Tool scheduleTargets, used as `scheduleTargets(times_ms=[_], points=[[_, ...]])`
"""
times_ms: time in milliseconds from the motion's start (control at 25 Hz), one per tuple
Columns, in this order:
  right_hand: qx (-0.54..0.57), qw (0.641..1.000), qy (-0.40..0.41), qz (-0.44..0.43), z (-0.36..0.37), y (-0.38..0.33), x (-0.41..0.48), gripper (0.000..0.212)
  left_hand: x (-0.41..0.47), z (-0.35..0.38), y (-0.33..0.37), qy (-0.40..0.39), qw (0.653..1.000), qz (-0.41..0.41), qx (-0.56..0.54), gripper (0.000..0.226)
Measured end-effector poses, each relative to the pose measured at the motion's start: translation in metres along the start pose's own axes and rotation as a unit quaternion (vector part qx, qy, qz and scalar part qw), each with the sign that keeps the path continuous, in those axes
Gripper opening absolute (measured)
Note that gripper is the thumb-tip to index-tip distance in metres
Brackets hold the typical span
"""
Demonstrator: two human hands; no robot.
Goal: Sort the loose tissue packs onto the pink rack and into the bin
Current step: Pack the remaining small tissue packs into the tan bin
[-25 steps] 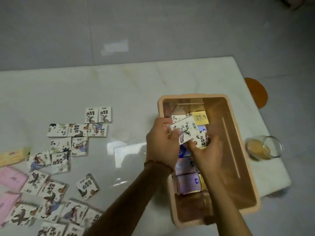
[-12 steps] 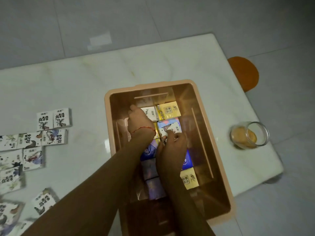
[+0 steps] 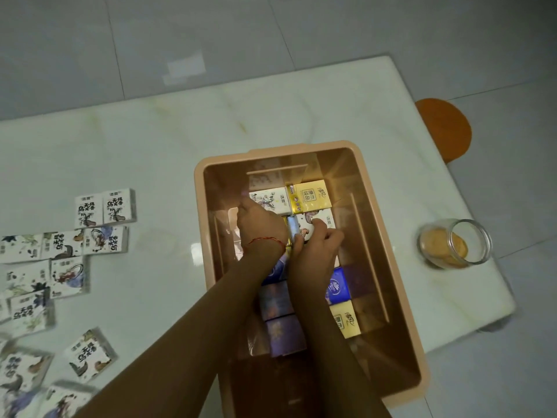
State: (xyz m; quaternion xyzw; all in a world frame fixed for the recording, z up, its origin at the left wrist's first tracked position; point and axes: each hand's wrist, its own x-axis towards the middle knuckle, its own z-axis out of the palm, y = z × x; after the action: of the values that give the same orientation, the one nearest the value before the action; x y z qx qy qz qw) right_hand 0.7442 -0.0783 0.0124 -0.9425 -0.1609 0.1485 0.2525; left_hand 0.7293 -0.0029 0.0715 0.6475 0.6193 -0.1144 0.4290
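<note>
Single head view, looking steeply down, close over bin on table.

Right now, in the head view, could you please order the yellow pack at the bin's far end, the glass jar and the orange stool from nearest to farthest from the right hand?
From the right hand:
1. Yellow pack, in the bin just beyond the hand.
2. Glass jar, on the table right of the bin.
3. Orange stool, on the floor past the table's right edge.

One bin, one jar, two hands, eleven-odd loose tissue packs
</note>
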Motion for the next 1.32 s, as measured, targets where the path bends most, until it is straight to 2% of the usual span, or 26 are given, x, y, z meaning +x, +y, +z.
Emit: scheduleTargets(times_ms=[80,200,240,280,320,400,480,560,640,680,760,880,1000,1040,1120,1160,1240,1320], points=[[0.010,1.000,0.007,-0.006,-0.008,-0.004,-0.001,0.042,-0.012,-0.005,-0.004,0.008,0.998,0.056,-0.038,0.035],[0.110,0.994,0.002,-0.013,-0.035,-0.031,-0.017,0.034,-0.046,-0.033,-0.031,0.012,0.962,0.232,-0.146,0.046],[0.160,0.987,-0.009,-0.029,-0.047,-0.046,-0.032,0.027,-0.056,-0.050,-0.044,0.034,0.941,0.267,-0.205,0.040],[0.214,0.975,-0.034,-0.050,-0.059,-0.061,-0.051,0.020,-0.067,-0.071,-0.063,0.089,0.921,0.279,-0.258,0.029],[0.270,0.958,-0.082,-0.059,-0.068,-0.077,-0.074,0.016,-0.071,-0.089,-0.088,0.163,0.907,0.268,-0.281,0.019],[0.342,0.908,-0.237,-0.044,-0.075,-0.110,-0.123,0.011,-0.066,-0.117,-0.140,0.273,0.884,0.189,-0.329,0.017],[0.255,0.878,-0.397,-0.077,-0.047,-0.126,-0.163,0.013,-0.053,-0.133,-0.197,0.311,0.876,0.079,-0.361,0.016],[0.139,0.863,-0.473,-0.113,0.009,-0.129,-0.197,0.022,-0.038,-0.135,-0.260,0.308,0.895,-0.024,-0.323,0.016],[0.049,0.879,-0.451,-0.147,0.072,-0.117,-0.223,0.029,-0.029,-0.129,-0.321,0.287,0.915,-0.108,-0.264,0.019],[0.008,0.886,-0.436,-0.158,0.101,-0.110,-0.232,0.039,-0.028,-0.126,-0.346,0.265,0.922,-0.141,-0.244,0.020],[-0.051,0.892,-0.414,-0.174,0.139,-0.102,-0.239,0.060,-0.032,-0.116,-0.381,0.192,0.931,-0.215,-0.223,0.025],[-0.133,0.895,-0.384,-0.181,0.170,-0.111,-0.246,0.065,-0.046,-0.105,-0.404,0.077,0.925,-0.311,-0.203,0.044],[-0.182,0.905,-0.344,-0.172,0.182,-0.115,-0.252,0.060,-0.050,-0.091,-0.397,0.073,0.938,-0.270,-0.204,0.041],[-0.192,0.907,-0.337,-0.167,0.183,-0.117,-0.253,0.058,-0.048,-0.086,-0.392,0.088,0.959,-0.221,-0.156,0.040],[-0.198,0.910,-0.335,-0.145,0.185,-0.117,-0.248,0.056,-0.040,-0.077,-0.388,0.113,0.988,-0.107,0.016,0.057],[-0.200,0.912,-0.336,-0.126,0.185,-0.116,-0.243,0.056,-0.035,-0.073,-0.390,0.122,0.987,-0.061,0.089,0.070],[-0.184,0.915,-0.351,-0.079,0.184,-0.113,-0.230,0.049,-0.026,-0.076,-0.390,0.111,0.977,-0.025,0.178,0.088],[-0.122,0.926,-0.355,-0.040,0.175,-0.112,-0.214,0.023,-0.022,-0.085,-0.387,0.089,0.966,0.000,0.241,0.089]])
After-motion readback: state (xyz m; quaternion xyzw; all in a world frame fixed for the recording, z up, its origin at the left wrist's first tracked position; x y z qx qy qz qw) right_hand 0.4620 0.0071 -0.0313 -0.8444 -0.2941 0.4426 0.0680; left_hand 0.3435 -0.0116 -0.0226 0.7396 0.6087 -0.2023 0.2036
